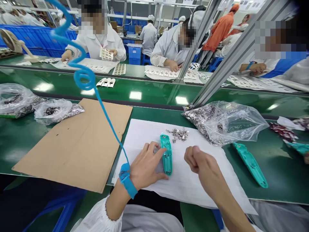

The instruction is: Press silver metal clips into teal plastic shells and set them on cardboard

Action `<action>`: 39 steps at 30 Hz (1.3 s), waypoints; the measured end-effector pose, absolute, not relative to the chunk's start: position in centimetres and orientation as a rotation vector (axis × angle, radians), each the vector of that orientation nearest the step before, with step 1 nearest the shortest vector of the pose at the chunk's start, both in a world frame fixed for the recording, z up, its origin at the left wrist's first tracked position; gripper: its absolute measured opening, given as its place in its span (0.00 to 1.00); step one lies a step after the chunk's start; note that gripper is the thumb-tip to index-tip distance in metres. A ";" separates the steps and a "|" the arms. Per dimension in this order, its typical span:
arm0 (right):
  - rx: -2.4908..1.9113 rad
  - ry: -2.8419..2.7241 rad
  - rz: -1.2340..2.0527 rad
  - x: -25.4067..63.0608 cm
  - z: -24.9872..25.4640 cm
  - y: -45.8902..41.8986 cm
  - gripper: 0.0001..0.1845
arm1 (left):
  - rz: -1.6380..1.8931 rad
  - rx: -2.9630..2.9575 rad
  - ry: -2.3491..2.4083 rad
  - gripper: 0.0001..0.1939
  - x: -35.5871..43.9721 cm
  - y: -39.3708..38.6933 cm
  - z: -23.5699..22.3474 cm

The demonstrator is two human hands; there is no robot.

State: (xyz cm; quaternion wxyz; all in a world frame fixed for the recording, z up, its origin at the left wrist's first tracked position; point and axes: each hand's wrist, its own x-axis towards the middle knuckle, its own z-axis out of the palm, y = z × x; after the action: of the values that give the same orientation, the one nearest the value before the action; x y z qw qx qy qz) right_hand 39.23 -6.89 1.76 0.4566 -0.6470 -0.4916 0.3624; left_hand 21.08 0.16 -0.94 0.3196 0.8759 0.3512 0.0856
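Note:
A teal plastic housing (166,154) lies lengthwise on a white sheet (193,183). My left hand (147,166) grips it from the left, fingers on its side and thumb under its near end. A blue wrist strap (127,183) with a coiled cord circles that wrist. My right hand (196,161) hovers just right of the housing, fingers curled in a pinch; what they hold is too small to make out. A small heap of silver metal clips (178,133) sits on the sheet beyond the housing.
A brown cardboard sheet (79,141) lies to the left. Plastic bags of metal parts sit at left (55,111) and right (227,122). Another teal housing (251,164) rests on the green bench. Across the conveyor belt (135,91), people in white coats work.

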 end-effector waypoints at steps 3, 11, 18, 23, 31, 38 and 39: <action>-1.252 -0.824 1.073 39.2 2.1 -4.6 0.28 | 0.318 2.380 0.917 0.34 21.4 0.5 -1.3; -0.982 -0.551 1.208 36.9 0.8 -1.1 0.27 | 0.398 2.461 0.854 0.34 21.9 0.5 -3.3; -1.031 -0.504 1.147 36.6 -0.8 -0.9 0.19 | 0.488 2.504 0.815 0.33 22.0 0.7 -4.1; -1.063 -0.573 1.109 36.6 -1.3 -1.1 0.07 | 0.472 2.508 0.823 0.34 22.0 0.6 -4.1; -1.101 -0.697 1.074 36.4 -2.0 -1.6 0.20 | 0.476 2.527 0.828 0.35 22.1 0.6 -4.0; -1.182 -0.647 0.993 36.3 -2.9 -1.4 0.25 | 0.449 2.542 0.806 0.34 22.4 0.7 -3.8; -1.177 -0.641 0.998 36.4 -3.1 -1.4 0.25 | 0.451 2.543 0.804 0.34 22.4 0.7 -3.8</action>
State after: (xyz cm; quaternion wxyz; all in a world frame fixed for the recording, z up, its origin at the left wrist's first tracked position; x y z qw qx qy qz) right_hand 36.37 -1.37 -3.10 0.6706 -0.5225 -0.2845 0.4431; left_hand 22.41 0.75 -3.82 0.2166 0.9178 0.2902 0.1627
